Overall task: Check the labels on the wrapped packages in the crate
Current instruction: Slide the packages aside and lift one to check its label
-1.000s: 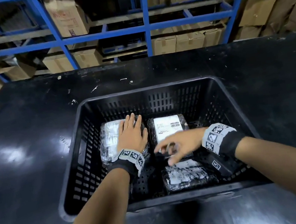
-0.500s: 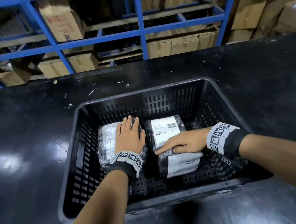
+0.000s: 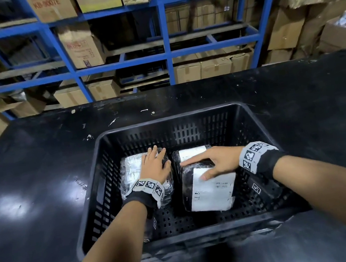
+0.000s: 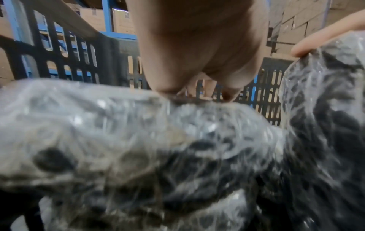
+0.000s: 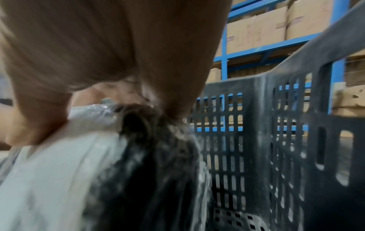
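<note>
Head camera shows me the black crate (image 3: 111, 144), where my left hand (image 3: 154, 167) lies flat with straight fingers on one wrapped package (image 3: 128, 171) while my right hand (image 3: 219, 161) grips another package (image 3: 210, 190).

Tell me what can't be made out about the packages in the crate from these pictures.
- Label print on the near right package: too small in the head view, blurred in the right wrist view.
- Left package label: partly under the left hand.
- Far right package: mostly behind the right hand.
</note>
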